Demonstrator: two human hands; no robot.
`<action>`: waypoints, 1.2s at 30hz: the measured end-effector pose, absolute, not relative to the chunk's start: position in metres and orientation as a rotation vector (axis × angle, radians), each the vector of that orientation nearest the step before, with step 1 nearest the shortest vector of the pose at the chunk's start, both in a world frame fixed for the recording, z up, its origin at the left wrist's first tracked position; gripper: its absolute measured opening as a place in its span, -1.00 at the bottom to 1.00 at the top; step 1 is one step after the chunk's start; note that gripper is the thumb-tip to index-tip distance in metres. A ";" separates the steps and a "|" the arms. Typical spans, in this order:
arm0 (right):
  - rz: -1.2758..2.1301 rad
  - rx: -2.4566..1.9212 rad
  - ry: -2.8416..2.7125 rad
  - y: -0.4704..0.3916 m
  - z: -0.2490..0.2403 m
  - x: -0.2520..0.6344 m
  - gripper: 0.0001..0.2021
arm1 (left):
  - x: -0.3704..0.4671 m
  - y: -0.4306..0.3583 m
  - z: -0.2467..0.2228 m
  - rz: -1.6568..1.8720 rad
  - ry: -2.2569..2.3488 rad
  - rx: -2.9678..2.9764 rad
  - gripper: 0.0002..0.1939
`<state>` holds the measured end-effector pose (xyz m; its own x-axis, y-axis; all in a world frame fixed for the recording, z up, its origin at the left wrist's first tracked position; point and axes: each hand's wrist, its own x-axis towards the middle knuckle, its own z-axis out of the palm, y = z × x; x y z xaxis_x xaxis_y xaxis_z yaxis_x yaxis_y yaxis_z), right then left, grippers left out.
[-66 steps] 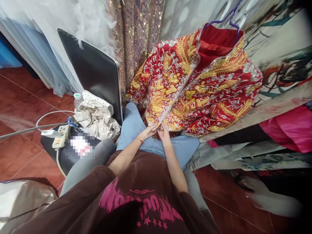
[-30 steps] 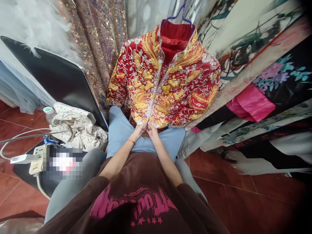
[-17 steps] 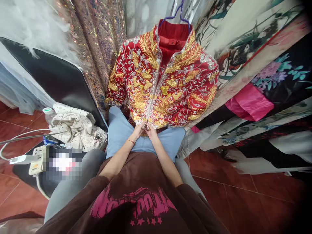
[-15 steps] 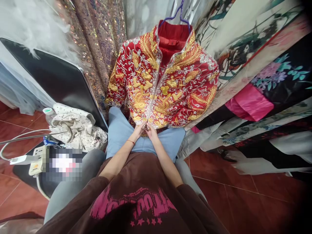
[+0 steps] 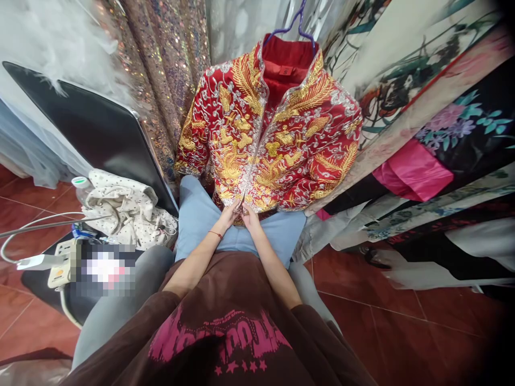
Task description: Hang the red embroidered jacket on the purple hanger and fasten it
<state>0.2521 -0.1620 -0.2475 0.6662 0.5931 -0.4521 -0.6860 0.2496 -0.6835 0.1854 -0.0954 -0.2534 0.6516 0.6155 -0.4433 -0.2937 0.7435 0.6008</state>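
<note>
A red jacket (image 5: 281, 155) with gold and silver embroidery hangs in front of me from a purple hanger (image 5: 298, 21). Its stand collar is open, with red lining and a small size label (image 5: 286, 71) inside. At the bottom of the front opening, my left hand (image 5: 230, 213) pinches the left front edge near the hem. My right hand (image 5: 249, 217) is close beside it, fingers closed on the opposite edge. The two edges lie close together between my hands. The fingertips partly hide the spot they grip, so a fastener there cannot be made out. The hem rests over my light blue trousers (image 5: 197, 214).
To the left stands a black chair (image 5: 92, 128) holding a dotted cloth (image 5: 124, 209), a bottle (image 5: 81, 187) and a power strip (image 5: 62, 262) with cables. A sequined garment (image 5: 161, 69) hangs behind. Floral garments (image 5: 446, 123) hang along the right, above red floor tiles (image 5: 382, 321).
Both hands stay at the jacket's hem with hardly any movement. A small dark gap between the front edges just above my fingers looks slightly clearer. The view has shifted a little.
</note>
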 end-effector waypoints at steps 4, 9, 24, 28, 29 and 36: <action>0.875 -0.996 0.107 -0.161 -0.248 0.252 -0.77 | 0.184 -0.095 -0.252 0.539 0.682 0.515 -0.72; 0.860 -0.992 0.124 -0.162 -0.248 0.252 -0.67 | 0.185 -0.098 -0.252 0.554 0.694 0.522 -0.73; 0.732 -0.982 0.112 -0.163 -0.215 0.249 -0.57 | 0.182 -0.114 -0.234 0.586 0.683 0.495 -0.69; 0.712 -0.975 0.077 -0.166 -0.197 0.245 -0.68 | 0.178 -0.113 -0.202 0.493 0.600 0.444 -0.90; 0.703 -0.970 0.069 -0.166 -0.192 0.242 -0.70 | 0.176 -0.113 -0.191 0.468 0.574 0.427 -0.87; 0.677 -0.907 0.023 -0.169 -0.158 0.209 -0.82 | 0.146 -0.118 -0.124 0.409 0.398 0.216 -0.70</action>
